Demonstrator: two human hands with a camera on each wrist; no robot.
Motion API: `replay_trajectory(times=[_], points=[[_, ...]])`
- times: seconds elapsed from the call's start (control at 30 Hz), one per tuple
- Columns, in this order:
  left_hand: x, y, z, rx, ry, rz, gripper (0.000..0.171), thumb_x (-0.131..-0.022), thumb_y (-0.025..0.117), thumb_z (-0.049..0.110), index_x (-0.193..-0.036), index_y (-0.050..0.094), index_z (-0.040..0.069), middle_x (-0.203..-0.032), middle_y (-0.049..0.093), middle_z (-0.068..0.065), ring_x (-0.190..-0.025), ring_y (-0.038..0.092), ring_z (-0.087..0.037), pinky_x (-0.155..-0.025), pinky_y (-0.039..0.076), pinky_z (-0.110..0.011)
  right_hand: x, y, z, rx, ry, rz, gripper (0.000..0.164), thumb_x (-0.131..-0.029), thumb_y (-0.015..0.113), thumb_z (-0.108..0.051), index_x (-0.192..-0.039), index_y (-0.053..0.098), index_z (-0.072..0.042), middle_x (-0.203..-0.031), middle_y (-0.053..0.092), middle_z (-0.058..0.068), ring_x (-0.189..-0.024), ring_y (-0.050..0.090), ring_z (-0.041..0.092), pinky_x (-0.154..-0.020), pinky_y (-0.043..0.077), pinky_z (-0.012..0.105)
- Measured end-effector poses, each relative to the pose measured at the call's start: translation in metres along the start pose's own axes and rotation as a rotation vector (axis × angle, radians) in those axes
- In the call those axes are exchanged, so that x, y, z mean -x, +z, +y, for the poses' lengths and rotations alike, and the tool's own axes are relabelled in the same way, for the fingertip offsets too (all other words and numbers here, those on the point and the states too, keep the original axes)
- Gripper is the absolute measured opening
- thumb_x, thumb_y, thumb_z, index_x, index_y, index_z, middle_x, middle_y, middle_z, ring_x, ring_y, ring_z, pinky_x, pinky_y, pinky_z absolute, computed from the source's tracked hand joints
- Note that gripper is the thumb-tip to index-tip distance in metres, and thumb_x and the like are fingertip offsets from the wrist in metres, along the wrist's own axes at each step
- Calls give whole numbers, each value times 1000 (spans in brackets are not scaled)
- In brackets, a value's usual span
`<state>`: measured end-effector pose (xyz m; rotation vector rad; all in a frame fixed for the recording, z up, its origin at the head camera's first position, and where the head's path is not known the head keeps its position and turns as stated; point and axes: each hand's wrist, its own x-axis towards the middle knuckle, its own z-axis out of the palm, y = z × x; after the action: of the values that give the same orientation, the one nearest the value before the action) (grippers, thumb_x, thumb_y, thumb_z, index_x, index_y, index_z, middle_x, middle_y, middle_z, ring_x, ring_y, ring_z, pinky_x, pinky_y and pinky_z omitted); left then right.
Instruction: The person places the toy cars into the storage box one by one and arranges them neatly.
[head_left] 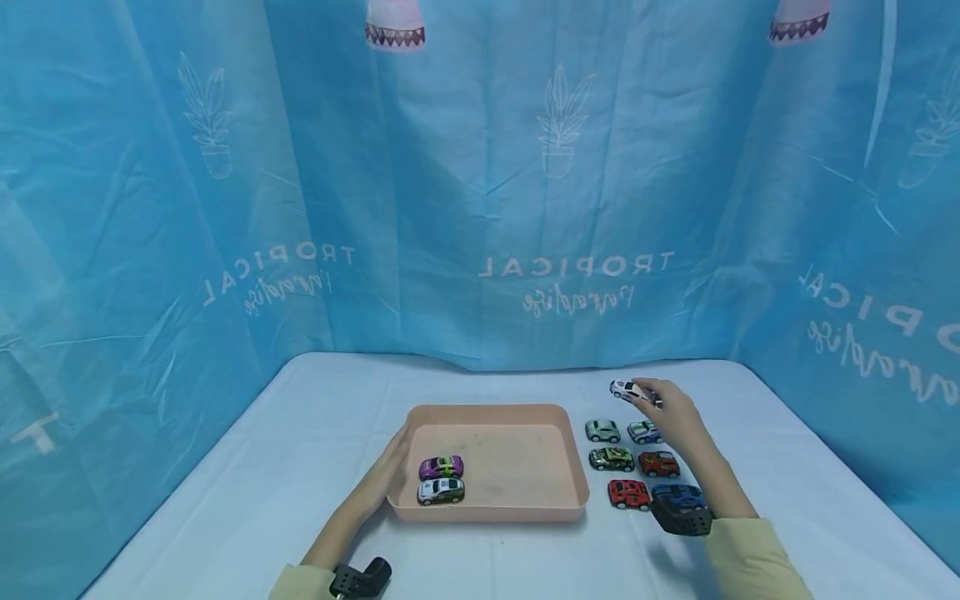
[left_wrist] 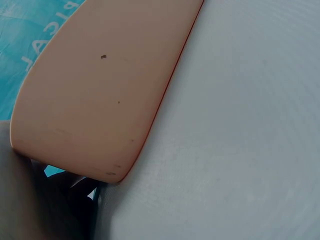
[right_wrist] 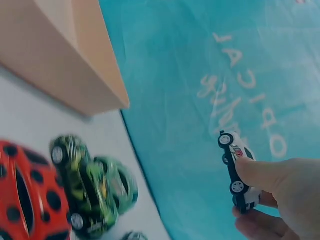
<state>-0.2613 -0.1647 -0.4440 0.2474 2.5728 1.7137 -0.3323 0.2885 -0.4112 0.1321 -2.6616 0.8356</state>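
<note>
Between thumb and fingers my right hand (head_left: pixel 671 414) pinches a small white toy car (head_left: pixel 627 390), held over the back right of the table. In the right wrist view the toy car (right_wrist: pixel 237 170) shows its black wheels and printed side. My left hand (head_left: pixel 392 460) rests at the left side of a peach-coloured tray (head_left: pixel 517 506), its fingers at the rim. Inside the tray, at the left, are a purple-and-green toy car (head_left: pixel 441 467) and a white-and-grey toy car (head_left: pixel 441 491), side by side. In the left wrist view the tray (left_wrist: pixel 100 100) hides part of the left hand.
Right of the tray stand several toy cars: pale green (head_left: pixel 602 430), white-green-blue (head_left: pixel 643 432), camouflage green (head_left: pixel 611 458), orange-red (head_left: pixel 659 463), red with black spots (head_left: pixel 628 494) and blue (head_left: pixel 678 496). A blue printed curtain (head_left: pixel 480 183) surrounds the white-covered table (head_left: pixel 300 433).
</note>
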Motion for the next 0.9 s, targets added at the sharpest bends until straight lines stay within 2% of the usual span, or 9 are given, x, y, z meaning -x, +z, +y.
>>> replay_trajectory(times=[0.1, 0.27, 0.33, 0.4, 0.5, 0.63, 0.9], points=[[0, 0, 0, 0, 7, -4, 57, -99, 24, 39, -147, 10, 13, -153, 6, -17, -139, 3, -41, -108, 0, -64, 6, -2, -21, -48, 18, -5, 50, -89, 54, -39, -127, 50, -6, -112, 54, 19, -98, 55, 33, -59, 51, 37], [1, 0, 0, -6, 12, 1, 57, -99, 24, 39, -147, 10, 12, -153, 6, -18, -139, 3, -41, -108, 1, -64, -5, 14, -19, -55, 7, 17, 50, -86, 56, -45, -121, 54, -9, -106, 59, 11, -97, 58, 28, -55, 51, 33], [0, 1, 1, -10, 4, 6, 58, -99, 24, 40, -147, 10, 12, -153, 7, -17, -139, 3, -40, -108, 1, -64, -7, 17, -22, -57, -1, 8, 50, -86, 56, -46, -119, 55, -9, -105, 60, 10, -96, 58, 27, -56, 51, 35], [0, 1, 1, -15, -4, 9, 58, -99, 24, 41, -147, 9, 13, -153, 7, -16, -139, 3, -40, -108, 2, -64, -3, 13, -37, -68, 6, -12, 50, -86, 56, -45, -119, 56, -8, -105, 61, 11, -95, 59, 26, -58, 52, 38], [0, 2, 1, -19, -14, 14, 59, -98, 24, 42, -147, 10, 13, -153, 7, -16, -140, 4, -40, -108, 2, -64, 10, -1, -71, -97, 5, -65, 49, -87, 57, -41, -119, 55, -4, -105, 61, 15, -93, 59, 27, -67, 53, 41], [-1, 2, 0, -25, -9, 16, 59, -98, 24, 42, -147, 11, 13, -153, 8, -17, -139, 5, -41, -108, 3, -64, 24, -16, -107, -124, -6, -117, 42, -89, 58, -30, -119, 56, -1, -107, 61, 16, -93, 59, 25, -76, 53, 37], [-1, 2, -1, -29, -17, 20, 59, -97, 24, 43, -147, 12, 13, -153, 9, -17, -139, 5, -41, -108, 4, -64, 28, -6, -127, -108, -115, -70, 40, -88, 60, -28, -118, 57, -2, -110, 62, 15, -100, 60, 29, -80, 53, 40]])
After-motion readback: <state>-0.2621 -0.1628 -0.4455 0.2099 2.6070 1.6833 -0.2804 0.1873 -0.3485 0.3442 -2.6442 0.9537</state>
